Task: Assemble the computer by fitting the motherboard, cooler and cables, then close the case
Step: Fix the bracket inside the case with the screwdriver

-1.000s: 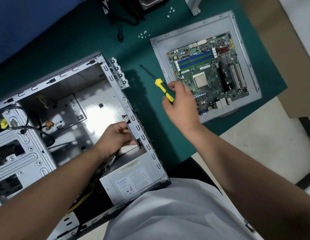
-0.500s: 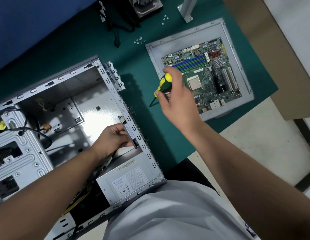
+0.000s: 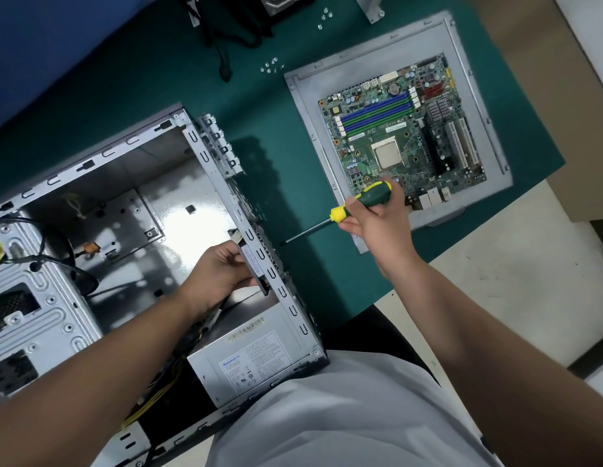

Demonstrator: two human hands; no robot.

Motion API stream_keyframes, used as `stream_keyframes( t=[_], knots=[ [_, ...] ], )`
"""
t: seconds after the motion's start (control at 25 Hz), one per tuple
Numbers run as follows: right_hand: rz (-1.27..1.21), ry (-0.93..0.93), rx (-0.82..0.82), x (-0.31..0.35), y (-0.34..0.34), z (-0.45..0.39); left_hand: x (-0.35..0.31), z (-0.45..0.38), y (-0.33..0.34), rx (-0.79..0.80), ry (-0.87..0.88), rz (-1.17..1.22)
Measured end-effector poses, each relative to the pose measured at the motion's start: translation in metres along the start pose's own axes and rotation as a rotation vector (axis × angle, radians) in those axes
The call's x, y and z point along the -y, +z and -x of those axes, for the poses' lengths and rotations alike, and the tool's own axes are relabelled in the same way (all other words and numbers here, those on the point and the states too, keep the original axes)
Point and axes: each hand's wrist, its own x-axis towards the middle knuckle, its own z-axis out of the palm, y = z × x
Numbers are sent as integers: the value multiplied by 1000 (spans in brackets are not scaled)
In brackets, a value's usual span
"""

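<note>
The open grey computer case lies on its side on the green mat, with a power supply in its near corner. Inside, against the rear wall, my left hand grips a thin dark part with a label. My right hand holds a green and yellow screwdriver, its tip pointing left towards the outside of that wall. The green motherboard lies on the grey side panel at the right.
Small heaps of screws lie on the mat behind the panel. Black cables and part of a cooler sit at the far edge. The drive cage and loose wires fill the case's left side. A brown box stands at the right.
My right hand has turned the screwdriver over and lowered it, so the shaft now points left at the case's rear wall. My left hand has stayed on the dark part.
</note>
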Motion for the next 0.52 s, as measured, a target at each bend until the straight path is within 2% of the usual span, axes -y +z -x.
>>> stream_keyframes(
  t=[0.52],
  knots=[
    [-98,26,2,-15,2,0,-6,3,4,-35,-16,-29]
  ],
)
